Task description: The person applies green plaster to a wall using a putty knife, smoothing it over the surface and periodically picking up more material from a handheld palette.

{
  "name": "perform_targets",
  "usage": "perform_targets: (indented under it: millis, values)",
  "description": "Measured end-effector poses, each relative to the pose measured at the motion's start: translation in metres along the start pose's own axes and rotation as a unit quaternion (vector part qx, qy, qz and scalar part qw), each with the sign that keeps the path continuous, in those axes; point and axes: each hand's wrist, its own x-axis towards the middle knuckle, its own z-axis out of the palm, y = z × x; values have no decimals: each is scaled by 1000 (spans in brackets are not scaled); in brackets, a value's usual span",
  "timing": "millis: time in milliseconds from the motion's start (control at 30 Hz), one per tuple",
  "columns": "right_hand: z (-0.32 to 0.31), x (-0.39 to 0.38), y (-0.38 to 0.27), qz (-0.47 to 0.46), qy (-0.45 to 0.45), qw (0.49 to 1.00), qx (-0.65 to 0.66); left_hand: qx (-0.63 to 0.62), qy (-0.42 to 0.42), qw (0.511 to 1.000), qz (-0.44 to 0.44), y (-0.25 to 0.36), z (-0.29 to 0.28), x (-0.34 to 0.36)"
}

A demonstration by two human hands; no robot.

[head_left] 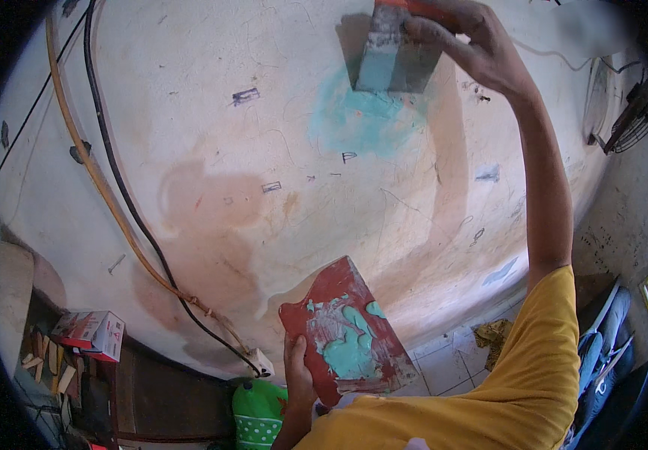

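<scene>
My right hand (474, 45) is raised at the top, gripping a wide metal scraper (380, 64) with a red handle. Its blade lies on or very close to the white wall (211, 127), at the upper edge of a smeared turquoise patch (361, 124); I cannot tell if they touch. Lower down, my left hand (300, 360) holds the left side of a red board (316, 285), which carries thick turquoise paste (350, 349) across its middle.
Cables (121, 181) run down the wall to a socket (261, 362). A box (88, 334) and wood scraps (58, 367) lie lower left, beside a green bag (260, 420). At right are a fan (627, 120) and dark folded items (605, 352). Yellow cloth (491, 337) lies on the tiled floor (444, 367).
</scene>
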Motion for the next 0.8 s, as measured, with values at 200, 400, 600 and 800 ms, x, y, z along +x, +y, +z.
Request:
perform_targets:
  millis: [200, 400, 600, 800]
  values:
    - [-17, 10, 13, -10, 54, 995, 86, 6, -10, 998, 55, -10, -6, 5]
    - [-5, 4, -7, 30, -75, 995, -58, -1, -17, 998, 59, -10, -8, 8]
    - [1, 15, 4, 2, 20, 1000, 17, -32, -69, 996, 46, -5, -6, 6]
    - [-6, -1, 10, -5, 49, 997, 63, -38, -55, 997, 47, -8, -8, 6]
